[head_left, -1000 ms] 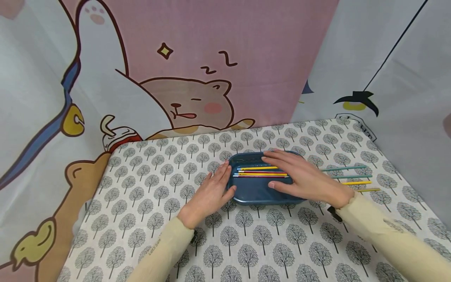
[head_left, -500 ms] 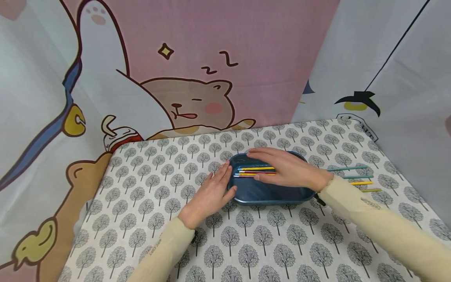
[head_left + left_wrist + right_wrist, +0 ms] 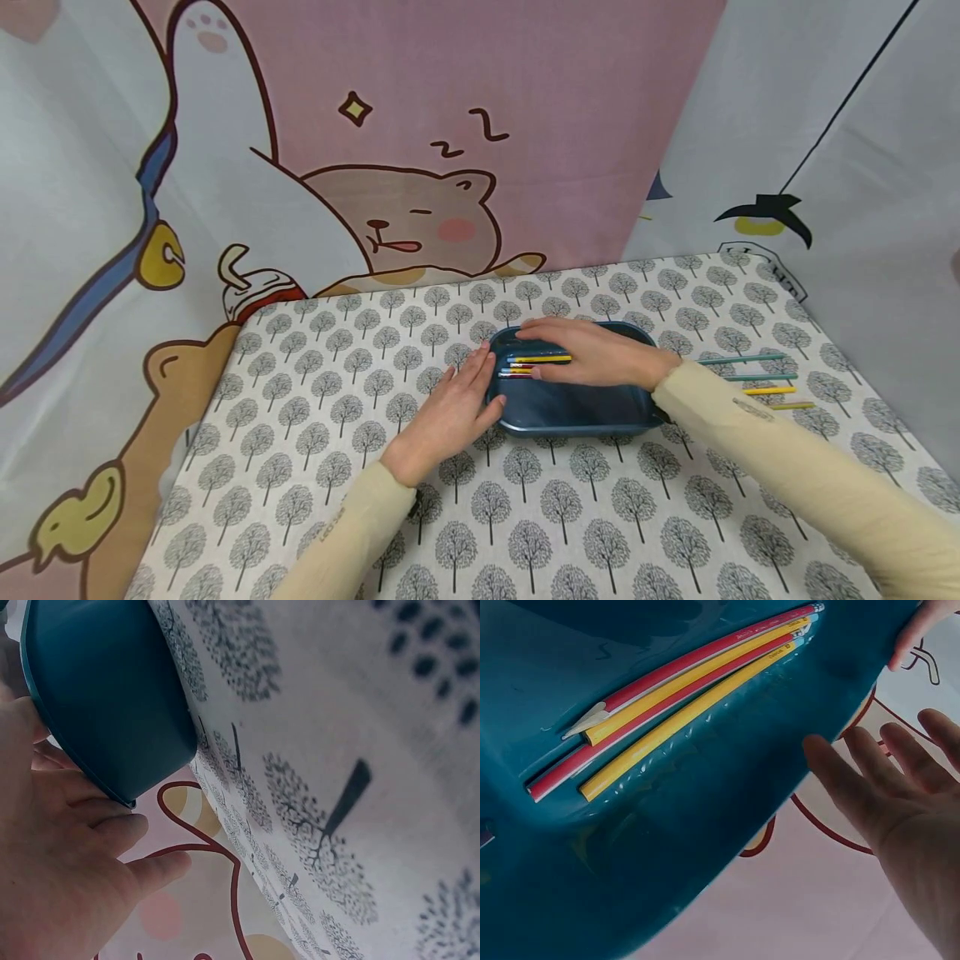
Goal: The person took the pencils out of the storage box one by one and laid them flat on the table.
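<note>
A dark blue rectangular tray with raised walls sits on the table. Inside, towards its far left, lie several red and yellow pencils, side by side; in the right wrist view the pencils look bunched together, and one red one shows a sharpened tip. My left hand rests against the tray's left end, its fingers touching the rim in the left wrist view. Over the pencils hovers my right hand, fingers extended, partly hiding them in the head view. Nothing is held in that hand.
Right of the tray, two green pencils, a yellow pencil and an olive-gold pencil lie spaced apart on the tree-print tablecloth. Printed cartoon curtains stand behind and beside the table.
My right hand has moved left across the tray, now covering more of the pencils' right part. The left hand stays at the tray's left end.
</note>
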A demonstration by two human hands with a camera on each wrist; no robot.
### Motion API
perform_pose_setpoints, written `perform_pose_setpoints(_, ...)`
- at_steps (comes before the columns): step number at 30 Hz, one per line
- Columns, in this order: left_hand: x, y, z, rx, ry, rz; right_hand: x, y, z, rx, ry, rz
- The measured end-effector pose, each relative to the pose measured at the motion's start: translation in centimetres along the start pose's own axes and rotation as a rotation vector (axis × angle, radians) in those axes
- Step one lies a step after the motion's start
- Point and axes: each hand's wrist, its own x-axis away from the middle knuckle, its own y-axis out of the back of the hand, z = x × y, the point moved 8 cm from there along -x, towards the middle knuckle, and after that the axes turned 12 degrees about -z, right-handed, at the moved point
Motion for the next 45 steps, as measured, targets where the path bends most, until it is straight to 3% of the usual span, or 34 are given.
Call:
perform_pose_setpoints(9,0.0,-0.1,0.1,0.009,0.008,-0.005,-1.1,-1.0,-0.2,-0.017,0.016,0.017)
perform_pose_setpoints(22,0.1,0.0,0.0,0.0,0.008,-0.002,-2.1,-2.5,-1.2,-0.051,-0.042,0.061)
perform_pose_setpoints(35,0.0,-0.1,0.1,-0.001,0.014,-0.001,-1.5,-4.2,-2.4,-0.149,-0.037,0.09)
perform_pose_setpoints(45,0.0,-0.1,0.0,-0.009,0.016,-0.002,-1.3,-4.6,-3.3,-0.161,-0.071,0.106)
